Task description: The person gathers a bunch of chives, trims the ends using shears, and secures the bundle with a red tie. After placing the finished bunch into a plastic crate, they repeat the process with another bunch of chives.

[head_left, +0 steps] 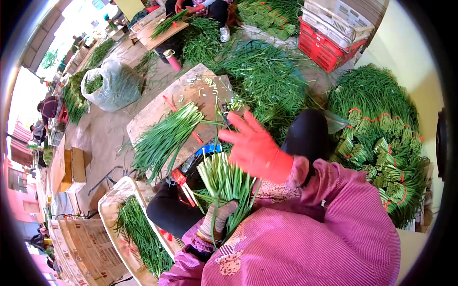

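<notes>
In my left hand (218,220), in a pale knitted glove, I grip a bunch of chives (228,178) with its whitish cut ends pointing up and away from me. My right hand (260,148), in a red glove, hovers just above those ends. Its fingers are spread and slightly blurred, with nothing in them. Beyond lies a wooden board (157,114), carrying another bunch of chives (167,136) on top of a red strip. Trimmed bits (210,86) are scattered at the board's far end. Several red ties (180,178) hang at its near edge.
Tied chive bundles (386,143) are heaped at my right, and loose chives (267,76) lie ahead. A white crate (106,209) holding chives stands at my left. Farther off are a plastic bag (114,86), a pink bottle (172,61), stacked crates (324,45) and another person (217,9).
</notes>
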Demonstrator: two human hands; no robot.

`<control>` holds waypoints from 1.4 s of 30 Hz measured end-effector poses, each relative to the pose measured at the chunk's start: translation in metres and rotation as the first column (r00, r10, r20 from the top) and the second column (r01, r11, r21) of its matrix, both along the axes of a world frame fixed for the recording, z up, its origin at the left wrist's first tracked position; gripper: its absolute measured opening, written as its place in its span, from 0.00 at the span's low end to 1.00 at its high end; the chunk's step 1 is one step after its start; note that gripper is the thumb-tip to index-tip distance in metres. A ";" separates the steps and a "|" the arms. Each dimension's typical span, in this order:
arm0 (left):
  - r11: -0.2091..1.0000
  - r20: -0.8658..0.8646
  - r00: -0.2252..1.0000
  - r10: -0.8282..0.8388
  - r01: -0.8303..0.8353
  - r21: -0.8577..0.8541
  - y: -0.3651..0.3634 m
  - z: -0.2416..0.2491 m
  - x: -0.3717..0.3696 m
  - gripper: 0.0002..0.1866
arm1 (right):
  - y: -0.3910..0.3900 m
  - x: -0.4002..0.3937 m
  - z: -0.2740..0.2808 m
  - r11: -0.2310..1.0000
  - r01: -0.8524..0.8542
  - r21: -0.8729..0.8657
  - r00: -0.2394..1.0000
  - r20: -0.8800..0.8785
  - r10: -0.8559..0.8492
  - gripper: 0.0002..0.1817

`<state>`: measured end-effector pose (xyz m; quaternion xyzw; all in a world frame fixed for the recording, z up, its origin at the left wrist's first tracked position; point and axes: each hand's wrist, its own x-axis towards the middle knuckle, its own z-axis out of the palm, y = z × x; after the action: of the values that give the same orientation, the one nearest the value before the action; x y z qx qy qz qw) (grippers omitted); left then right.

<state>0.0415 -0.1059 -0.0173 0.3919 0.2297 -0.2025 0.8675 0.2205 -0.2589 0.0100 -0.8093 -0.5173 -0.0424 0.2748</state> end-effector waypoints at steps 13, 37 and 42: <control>0.999 0.035 0.999 0.035 -0.035 -0.009 0.008 -0.011 -0.003 0.27 | -0.060 0.101 0.047 0.547 0.766 0.339 0.642 -0.458 -0.615 0.11; 0.994 0.045 0.994 0.097 -0.095 -0.060 0.011 -0.029 -0.005 0.32 | -0.024 0.044 -0.021 0.972 0.098 -0.215 0.867 -0.461 -0.190 0.32; 0.998 0.028 0.999 0.045 -0.044 -0.043 0.024 -0.059 -0.013 0.32 | -0.023 0.033 -0.055 0.945 -0.206 -0.253 0.734 -0.678 -0.021 0.21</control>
<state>0.0282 -0.0819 -0.0759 0.3713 0.2217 -0.1821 0.8831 0.2538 -0.2816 -0.0450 -0.7754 -0.4230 0.3485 0.3137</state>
